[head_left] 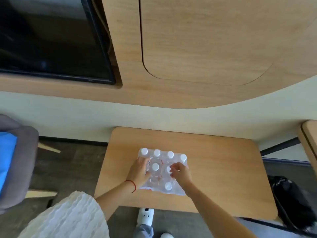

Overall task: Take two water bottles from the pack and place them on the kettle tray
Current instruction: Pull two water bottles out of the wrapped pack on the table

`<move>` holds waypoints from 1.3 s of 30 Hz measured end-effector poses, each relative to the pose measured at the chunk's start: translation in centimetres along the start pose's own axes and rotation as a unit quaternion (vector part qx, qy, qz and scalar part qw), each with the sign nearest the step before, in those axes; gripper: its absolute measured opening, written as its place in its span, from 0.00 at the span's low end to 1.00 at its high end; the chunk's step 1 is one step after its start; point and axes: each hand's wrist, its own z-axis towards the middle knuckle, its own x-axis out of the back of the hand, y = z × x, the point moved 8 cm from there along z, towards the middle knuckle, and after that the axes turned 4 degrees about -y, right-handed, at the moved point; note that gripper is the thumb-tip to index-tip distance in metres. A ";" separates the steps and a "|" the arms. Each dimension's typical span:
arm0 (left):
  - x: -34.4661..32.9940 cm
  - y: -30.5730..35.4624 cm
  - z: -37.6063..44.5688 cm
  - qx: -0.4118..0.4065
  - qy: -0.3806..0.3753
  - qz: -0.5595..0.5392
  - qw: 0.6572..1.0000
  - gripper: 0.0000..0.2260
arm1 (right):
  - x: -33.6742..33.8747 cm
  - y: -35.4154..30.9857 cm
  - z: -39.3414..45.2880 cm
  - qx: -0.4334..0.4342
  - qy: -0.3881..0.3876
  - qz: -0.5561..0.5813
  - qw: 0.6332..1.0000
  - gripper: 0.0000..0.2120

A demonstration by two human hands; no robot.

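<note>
A shrink-wrapped pack of water bottles point(173, 190) with white caps stands on a small wooden table point(223, 169). Several bottles are in it, with gaps in the near rows. My left hand point(139, 172), with a red string at the wrist, lies over the pack's left side, its fingers curled on the wrap there. My right hand point(181, 173) pinches the top of a water bottle point(167, 169) at the right of the middle row; the fingers partly hide its cap. No kettle tray is in view.
Behind the table is a pale wall with wood panelling and a dark TV screen point(51, 40). A grey chair with a blue cushion point(15, 160) stands to the left. A black bag point(291, 200) lies right of the table, and another wooden surface point(310, 140) is at the far right.
</note>
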 end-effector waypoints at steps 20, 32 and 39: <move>-5.8 -4.8 3.0 -0.063 -0.008 0.327 0.943 0.47 | -3.5 0.4 5.4 0.044 0.027 -0.429 0.902 0.20; -6.6 -5.6 3.2 -0.043 -0.048 0.302 0.951 0.39 | 0.0 -4.2 1.7 0.173 0.000 -0.360 0.917 0.16; -3.4 -3.0 1.9 -0.106 -0.001 0.123 0.987 0.47 | 4.5 -11.3 -4.4 0.232 0.037 -0.301 0.924 0.11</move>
